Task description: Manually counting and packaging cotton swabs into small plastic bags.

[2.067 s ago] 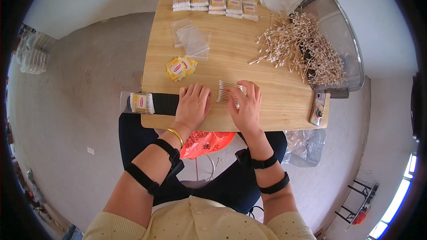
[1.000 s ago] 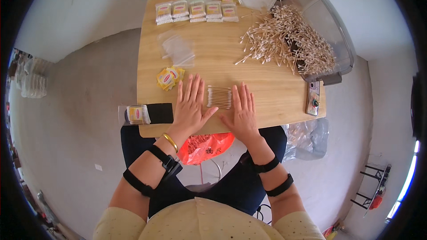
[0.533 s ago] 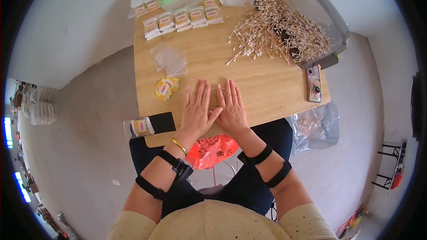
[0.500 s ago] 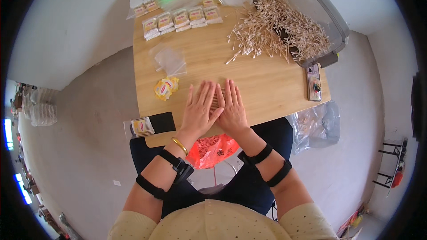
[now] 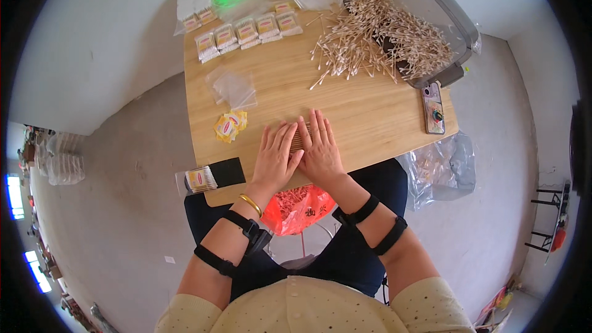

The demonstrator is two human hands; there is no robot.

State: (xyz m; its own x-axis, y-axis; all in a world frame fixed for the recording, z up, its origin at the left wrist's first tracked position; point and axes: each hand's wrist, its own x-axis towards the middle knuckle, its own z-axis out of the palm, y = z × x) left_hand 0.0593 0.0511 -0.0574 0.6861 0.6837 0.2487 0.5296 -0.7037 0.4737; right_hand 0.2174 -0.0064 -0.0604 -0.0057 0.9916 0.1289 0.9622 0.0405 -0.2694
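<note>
My left hand (image 5: 274, 155) lies palm down near the front edge of the wooden table, its fingers stretched forward and slightly bent. Beside it my right hand (image 5: 320, 148) rests flat, with straight fingers. Between and under the two hands shows a small row of cotton swabs (image 5: 297, 142) laid side by side; my palms and fingers cover the rest of it. Left of my left hand is a small pile of yellow and white cards (image 5: 229, 125). Clear plastic bags (image 5: 232, 88) lie just beyond the cards.
Loose cotton swabs (image 5: 394, 40) spill from a grey clear bin (image 5: 441, 3) at the far right. Filled swab packs (image 5: 245, 29) line the far left. One pack (image 5: 200, 178) sits at the left edge, a phone (image 5: 433, 109) at the right. A red bag (image 5: 297, 209) hangs below the front edge.
My left fingers have drawn back a little toward me and bent slightly. My right hand stays almost in place over the swabs. The whole view has shifted slightly.
</note>
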